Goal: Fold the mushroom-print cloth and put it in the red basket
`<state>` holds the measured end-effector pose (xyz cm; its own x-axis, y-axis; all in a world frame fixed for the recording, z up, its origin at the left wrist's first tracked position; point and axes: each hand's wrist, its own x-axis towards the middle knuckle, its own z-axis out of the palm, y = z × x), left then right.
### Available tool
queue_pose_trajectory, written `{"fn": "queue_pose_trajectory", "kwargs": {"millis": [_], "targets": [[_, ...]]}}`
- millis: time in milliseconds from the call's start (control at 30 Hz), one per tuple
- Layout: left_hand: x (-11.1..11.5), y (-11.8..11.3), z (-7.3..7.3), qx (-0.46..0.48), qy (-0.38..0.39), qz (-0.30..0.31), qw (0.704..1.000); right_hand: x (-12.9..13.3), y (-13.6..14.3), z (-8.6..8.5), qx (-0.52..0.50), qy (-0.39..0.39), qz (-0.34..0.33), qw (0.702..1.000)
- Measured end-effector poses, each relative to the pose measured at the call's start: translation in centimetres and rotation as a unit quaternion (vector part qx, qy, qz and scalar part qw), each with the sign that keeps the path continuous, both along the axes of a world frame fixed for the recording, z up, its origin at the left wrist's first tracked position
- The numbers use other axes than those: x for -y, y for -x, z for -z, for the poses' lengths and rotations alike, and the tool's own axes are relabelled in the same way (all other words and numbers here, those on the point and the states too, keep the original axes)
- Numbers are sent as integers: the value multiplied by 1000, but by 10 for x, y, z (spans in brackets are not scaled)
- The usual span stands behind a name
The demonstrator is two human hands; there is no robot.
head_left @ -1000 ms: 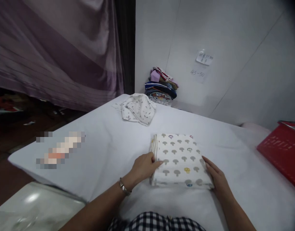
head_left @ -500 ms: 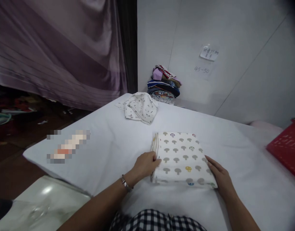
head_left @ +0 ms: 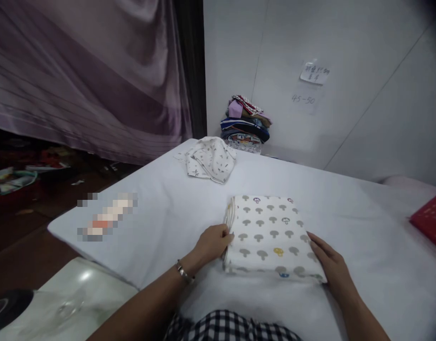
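A white cloth (head_left: 266,234) printed with mushrooms, mostly grey and a few coloured, lies before me folded into a thick rectangle. My left hand (head_left: 213,242) grips its layered left edge, thumb on top and the other fingers curled out of sight. Along the right edge rests my right hand (head_left: 331,263), its fingers stretched out and touching the cloth's side. The fold sits flat on a bed-like surface covered with a white sheet (head_left: 161,232). Farther back, a crumpled white cloth (head_left: 213,161) with small dark prints lies loosely heaped.
A stack of folded fabrics (head_left: 244,125) stands by the wall behind the far edge. At right is a red object (head_left: 431,220), partly cut off. A blurred-out item (head_left: 109,215) lies at left. A pale glossy seat-like surface (head_left: 68,298) and a purple curtain (head_left: 97,80) border the left.
The view has shifted slightly to the left. My hands keep their places at the two sides of the folded cloth, which looks nearly the same.
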<state>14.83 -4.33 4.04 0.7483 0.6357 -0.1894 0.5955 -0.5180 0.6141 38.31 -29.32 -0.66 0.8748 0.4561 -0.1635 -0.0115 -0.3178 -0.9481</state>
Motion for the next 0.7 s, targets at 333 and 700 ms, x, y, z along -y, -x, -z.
{"fn": "queue_pose_trajectory", "kwargs": {"millis": [333, 700], "targets": [[-14, -33, -13, -53, -51, -2, 997, -2, 1, -2, 29, 17, 3, 999], [-20, -25, 6, -17, -38, -32, 999, -1, -1, 1, 24, 5, -9, 1000]]}}
